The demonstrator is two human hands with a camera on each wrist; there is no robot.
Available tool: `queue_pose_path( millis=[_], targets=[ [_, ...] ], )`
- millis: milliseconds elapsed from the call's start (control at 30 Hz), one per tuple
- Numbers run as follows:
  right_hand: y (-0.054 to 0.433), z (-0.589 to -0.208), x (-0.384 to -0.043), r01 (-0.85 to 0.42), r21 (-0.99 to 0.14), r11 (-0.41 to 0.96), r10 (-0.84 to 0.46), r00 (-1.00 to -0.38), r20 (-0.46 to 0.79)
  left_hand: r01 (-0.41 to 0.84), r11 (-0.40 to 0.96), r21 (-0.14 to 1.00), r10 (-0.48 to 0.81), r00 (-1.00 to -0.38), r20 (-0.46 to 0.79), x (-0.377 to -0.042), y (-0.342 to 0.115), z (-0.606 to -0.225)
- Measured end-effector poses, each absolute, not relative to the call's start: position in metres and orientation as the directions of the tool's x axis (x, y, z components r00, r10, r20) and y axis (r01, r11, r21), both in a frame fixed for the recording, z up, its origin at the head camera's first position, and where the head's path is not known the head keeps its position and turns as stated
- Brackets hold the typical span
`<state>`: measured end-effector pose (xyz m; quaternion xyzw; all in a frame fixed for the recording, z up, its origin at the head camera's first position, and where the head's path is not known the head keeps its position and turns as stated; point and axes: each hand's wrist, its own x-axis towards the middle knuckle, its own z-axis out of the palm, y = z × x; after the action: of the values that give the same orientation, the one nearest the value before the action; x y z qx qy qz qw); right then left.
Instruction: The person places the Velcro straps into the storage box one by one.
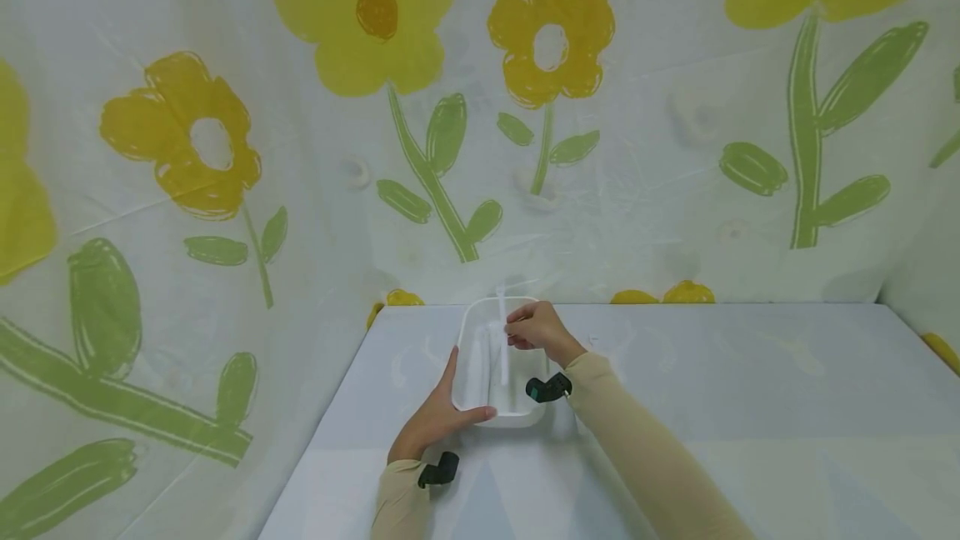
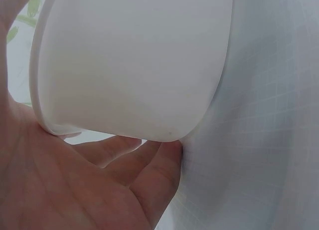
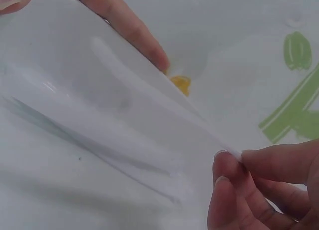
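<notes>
A white rounded plastic container [image 1: 517, 419] sits on the table. My left hand [image 1: 438, 417] grips its near left corner, thumb at the near rim and fingers along the left wall. In the left wrist view, fingertips of the left hand [image 2: 94, 180] reach the lower edge of the container [image 2: 134, 65]. Over the container, my right hand [image 1: 542, 330] pinches a thin white strip [image 1: 504, 365] between thumb and fingers. Up close, the right hand [image 3: 269, 185] has the strip's end at its fingertips. A long pale piece [image 1: 480, 365] lies inside along the left.
The pale table [image 1: 720, 382] reaches to both sides of the container. A white sheet [image 1: 637, 215] with yellow flowers hangs behind the table and along the left. Small black cameras are strapped on both wrists over beige sleeves [image 1: 645, 440].
</notes>
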<state>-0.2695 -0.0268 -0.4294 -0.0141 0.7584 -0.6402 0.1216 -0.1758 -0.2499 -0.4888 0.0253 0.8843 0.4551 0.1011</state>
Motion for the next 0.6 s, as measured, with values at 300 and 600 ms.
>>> queue_pose_path(
  millis=[300, 600],
  targets=[
    [-0.0286, -0.4321, -0.2700, 0.133, -0.973, 0.190, -0.173, -0.971, -0.166, -0.046, 0.592, 0.804, 0.136, -0.978, -0.156, -0.1761, -0.2496, -0.4894],
    [-0.0293, -0.4330, -0.2705, 0.130, -0.969, 0.212, -0.175, -0.970, -0.169, -0.050, 0.599, 0.799, 0.126, -0.980, -0.156, -0.1750, -0.2499, -0.4894]
  ],
)
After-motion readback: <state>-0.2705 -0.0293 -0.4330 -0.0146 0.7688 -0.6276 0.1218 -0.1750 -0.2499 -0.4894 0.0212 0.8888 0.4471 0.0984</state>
